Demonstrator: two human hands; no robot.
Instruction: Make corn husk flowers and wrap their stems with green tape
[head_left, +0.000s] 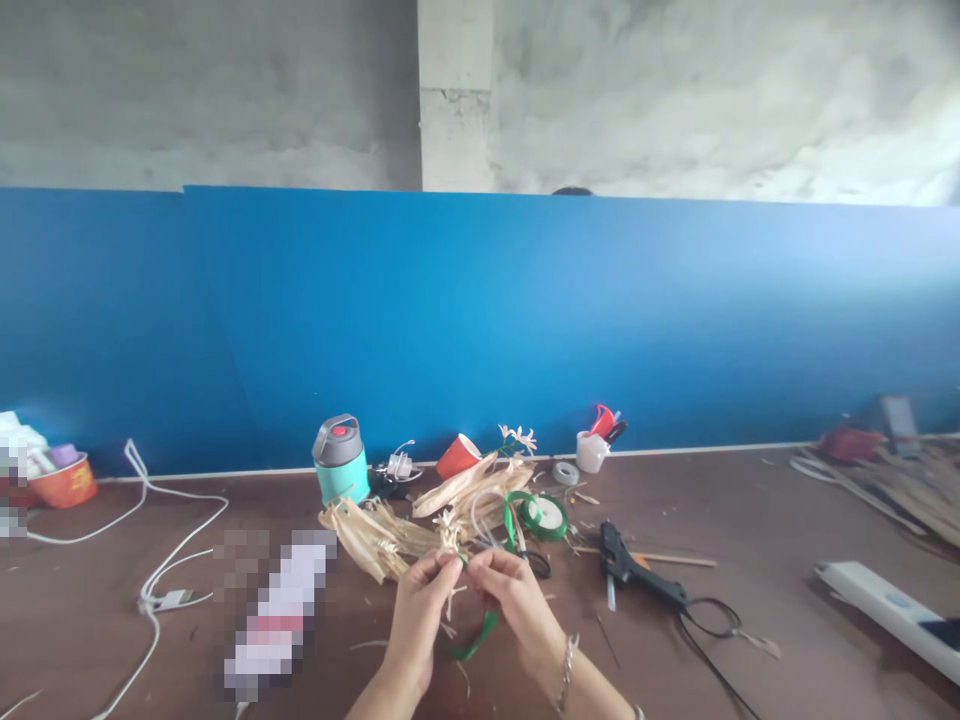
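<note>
My left hand [426, 598] is closed in a pinch just below a small cream flower [448, 532], which looks made of dried husk. Beside it, my right hand [514, 595] pinches a green ribbon [474, 640] whose loose end hangs down under the hands. The fingertips of both hands nearly meet at the flower's base, where a bit of green shows. Just past them lie pale dried husks [375, 535] and a spool of green ribbon [546, 517]. Black-handled scissors [538, 565] are partly hidden by my right hand.
A black glue gun [637, 570] with its cord lies to the right, near a thin stick [675, 560]. Toward the blue partition [450, 300] stand a teal jar [343, 470], a tipped orange cup [458, 456] and a white cup [592, 453]. White cables [161, 560] run at left.
</note>
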